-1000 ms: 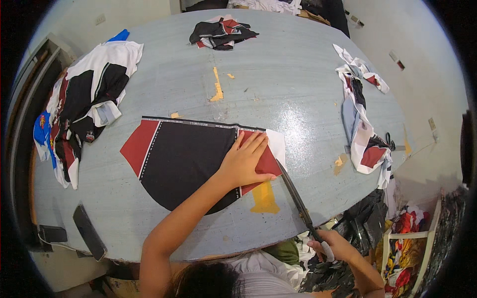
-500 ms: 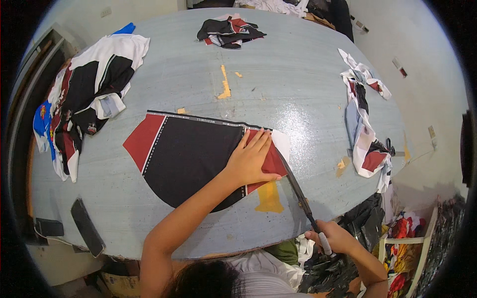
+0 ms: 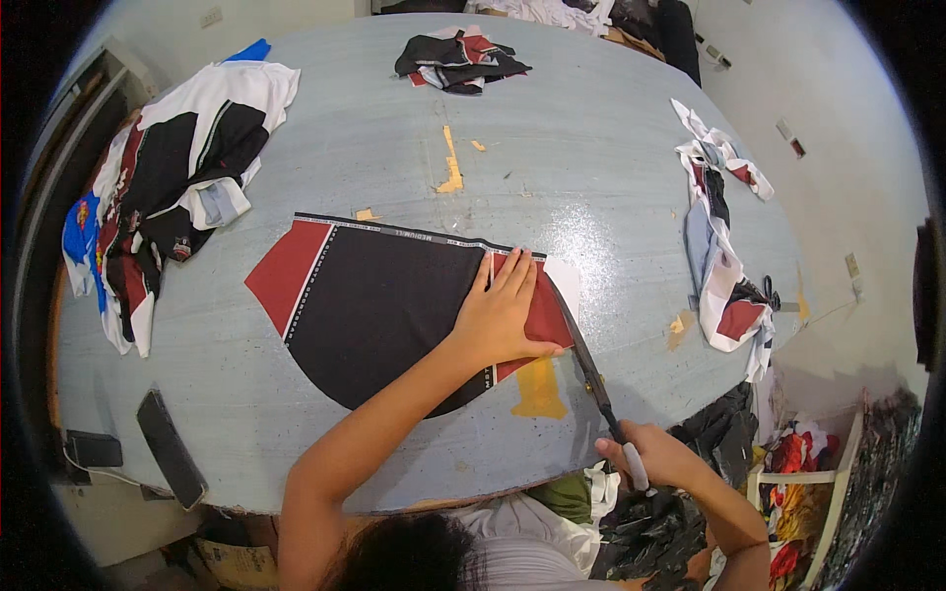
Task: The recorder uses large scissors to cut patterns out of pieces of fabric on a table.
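A black cut fabric panel (image 3: 384, 305) with dark red ends and a printed band along its far edge lies flat on the table. My left hand (image 3: 500, 320) rests palm down on its right part, fingers stretched out and thumb spread toward the cut edge. Long dark scissors (image 3: 591, 379) lie along the panel's right red edge, their tips by the far right corner. My right hand (image 3: 662, 455) grips their handles over the table's near edge. A narrow white fabric margin (image 3: 566, 281) shows just beyond the blades.
Printed fabric pieces (image 3: 182, 158) lie in a heap at the left, a smaller pile (image 3: 461, 61) at the far side, and white and red scraps (image 3: 724, 256) at the right. A black phone-like slab (image 3: 169, 448) sits near the left front edge. Below right stands a shelf (image 3: 798, 477) with cloth.
The scissors and my right hand have moved a little farther from me along the red edge. My left hand stays on the panel.
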Action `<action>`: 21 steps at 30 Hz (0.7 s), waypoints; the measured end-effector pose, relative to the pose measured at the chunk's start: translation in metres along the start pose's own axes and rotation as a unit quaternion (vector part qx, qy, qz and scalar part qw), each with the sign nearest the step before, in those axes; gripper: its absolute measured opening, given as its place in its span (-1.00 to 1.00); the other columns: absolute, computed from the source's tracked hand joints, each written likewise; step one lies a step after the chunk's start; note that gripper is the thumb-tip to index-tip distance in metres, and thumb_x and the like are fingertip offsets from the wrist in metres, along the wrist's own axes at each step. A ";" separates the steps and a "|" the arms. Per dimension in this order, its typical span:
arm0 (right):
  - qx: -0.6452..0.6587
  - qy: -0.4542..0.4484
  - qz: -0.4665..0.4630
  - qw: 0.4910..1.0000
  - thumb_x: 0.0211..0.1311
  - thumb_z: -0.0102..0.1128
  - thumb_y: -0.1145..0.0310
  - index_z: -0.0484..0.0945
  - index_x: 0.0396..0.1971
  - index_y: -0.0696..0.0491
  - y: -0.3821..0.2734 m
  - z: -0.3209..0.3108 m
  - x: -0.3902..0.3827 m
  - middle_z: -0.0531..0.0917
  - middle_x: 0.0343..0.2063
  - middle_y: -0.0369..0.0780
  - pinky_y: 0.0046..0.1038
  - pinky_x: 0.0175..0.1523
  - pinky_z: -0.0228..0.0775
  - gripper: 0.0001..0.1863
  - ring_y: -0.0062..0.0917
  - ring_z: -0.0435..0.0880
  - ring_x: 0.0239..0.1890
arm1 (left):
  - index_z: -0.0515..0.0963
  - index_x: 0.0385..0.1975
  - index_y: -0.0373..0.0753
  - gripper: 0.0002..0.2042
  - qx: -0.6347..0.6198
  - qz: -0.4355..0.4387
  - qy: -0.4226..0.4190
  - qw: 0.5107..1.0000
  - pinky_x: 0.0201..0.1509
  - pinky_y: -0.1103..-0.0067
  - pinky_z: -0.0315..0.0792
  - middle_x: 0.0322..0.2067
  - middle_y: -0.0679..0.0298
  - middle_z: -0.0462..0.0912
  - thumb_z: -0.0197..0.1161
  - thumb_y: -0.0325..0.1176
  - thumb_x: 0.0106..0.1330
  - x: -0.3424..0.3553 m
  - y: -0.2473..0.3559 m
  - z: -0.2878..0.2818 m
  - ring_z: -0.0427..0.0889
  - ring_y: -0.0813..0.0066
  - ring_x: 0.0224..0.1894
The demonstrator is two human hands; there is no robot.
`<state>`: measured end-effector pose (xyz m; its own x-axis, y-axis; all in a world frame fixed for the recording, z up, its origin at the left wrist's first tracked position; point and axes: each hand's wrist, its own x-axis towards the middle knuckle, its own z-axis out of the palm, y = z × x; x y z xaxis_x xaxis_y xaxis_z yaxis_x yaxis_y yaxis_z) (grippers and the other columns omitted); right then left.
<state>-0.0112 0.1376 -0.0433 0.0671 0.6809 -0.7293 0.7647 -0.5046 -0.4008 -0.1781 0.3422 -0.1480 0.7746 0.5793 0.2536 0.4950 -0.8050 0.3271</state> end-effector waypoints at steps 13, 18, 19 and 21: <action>0.048 -0.018 -0.004 0.999 0.26 -0.16 -0.26 0.44 -0.39 0.30 -0.004 -0.001 0.002 0.57 -0.68 -0.09 -0.36 -0.40 0.45 -0.26 -0.37 0.65 -0.56 | 0.20 0.26 -0.27 -0.04 0.027 0.012 -0.015 0.999 0.40 0.05 -0.31 0.31 0.11 0.15 0.08 0.41 0.00 0.003 -0.022 -0.013 -0.07 0.16 0.41; 0.044 -0.019 0.007 0.999 0.25 -0.13 -0.25 0.44 -0.38 0.31 -0.009 -0.007 0.009 0.58 -0.66 -0.08 -0.36 -0.40 0.44 -0.26 -0.34 0.65 -0.55 | 0.23 0.24 -0.31 0.02 -0.012 0.013 -0.007 1.000 0.37 -0.02 -0.35 0.31 0.12 0.16 0.09 0.45 -0.09 0.002 -0.027 -0.006 -0.06 0.16 0.41; 0.028 -0.016 0.003 0.999 0.25 -0.12 -0.25 0.44 -0.37 0.31 -0.010 -0.008 0.011 0.58 -0.65 -0.06 -0.36 -0.40 0.44 -0.26 -0.33 0.65 -0.55 | 0.23 0.24 -0.30 0.03 -0.011 0.008 -0.006 1.000 0.37 -0.04 -0.36 0.31 0.13 0.14 0.10 0.46 -0.11 0.002 -0.027 -0.006 -0.06 0.18 0.41; 0.022 -0.012 0.013 1.000 0.25 -0.12 -0.25 0.45 -0.39 0.32 -0.020 -0.011 0.012 0.58 -0.63 -0.03 -0.34 -0.38 0.44 -0.26 -0.28 0.65 -0.53 | 0.22 0.24 -0.30 0.03 -0.009 0.005 -0.012 1.000 0.36 -0.06 -0.35 0.32 0.14 0.14 0.10 0.46 -0.11 0.001 -0.026 -0.007 -0.06 0.19 0.41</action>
<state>-0.0180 0.1619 -0.0383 0.0717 0.6546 -0.7525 0.7343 -0.5452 -0.4043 -0.1927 0.3650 -0.1500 0.7884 0.5681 0.2360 0.4802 -0.8081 0.3411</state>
